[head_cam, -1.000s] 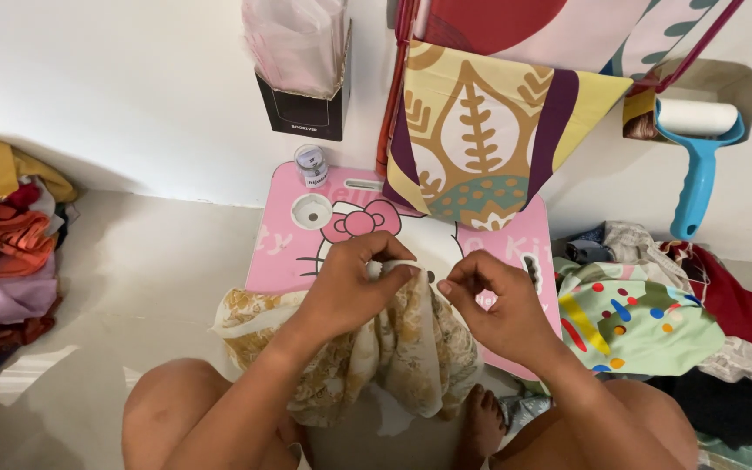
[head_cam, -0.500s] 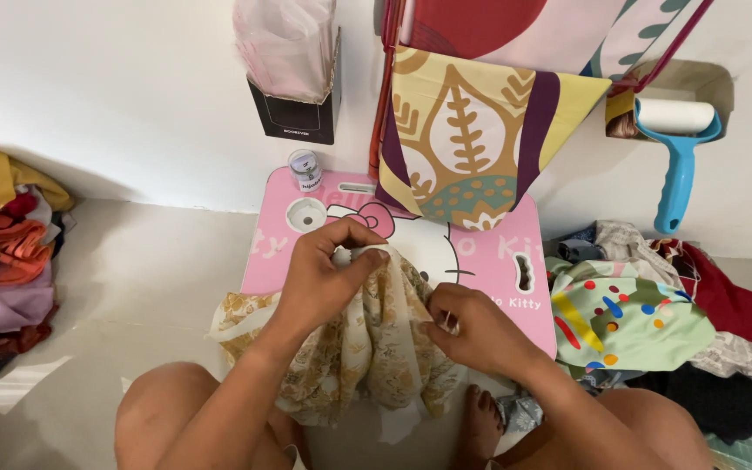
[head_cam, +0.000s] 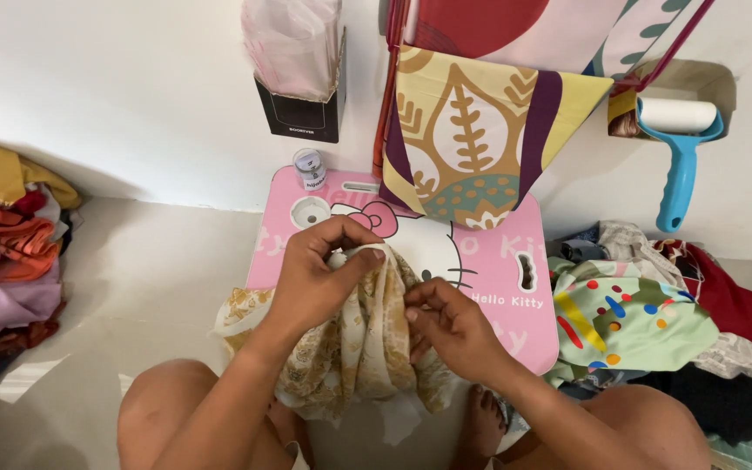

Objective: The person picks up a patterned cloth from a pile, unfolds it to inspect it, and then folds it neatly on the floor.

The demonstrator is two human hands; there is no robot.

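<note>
The cream and gold patterned cloth point(head_cam: 354, 348) lies bunched over the near edge of a pink lap table point(head_cam: 498, 261), spilling down toward the person's knees at 6 o'clock. Its top fold is raised and pinched in the left hand point(head_cam: 319, 274), which sits at 12 o'clock of the bundle with fingers and thumb closed tight on a white-edged gather of the fabric. The right hand point(head_cam: 450, 326) is at 3 o'clock of the cloth, its fingertips curled onto the cloth's right side and gripping a fold there; the two hands are near each other, with the raised ridge of cloth between them. A loose corner of the same cloth trails out at 9 o'clock, past the left wrist.

The pink lap table carries a cartoon cat face with a pink bow, and has a round cup hole near its far left corner. At 12 o'clock from the hands, a small clear jar point(head_cam: 310, 168) stands on the table's far edge. Above it a black box of pink sheets point(head_cam: 299, 78) hangs on the white wall. A leaf-printed cloth point(head_cam: 480, 130) hangs down over the table's far right. At 2 o'clock a blue lint roller point(head_cam: 679, 152) rests against the wall. A heap of mixed clothes point(head_cam: 646, 313) lies at 3 o'clock, and stacked folded fabrics point(head_cam: 6, 252) at 9 o'clock.
</note>
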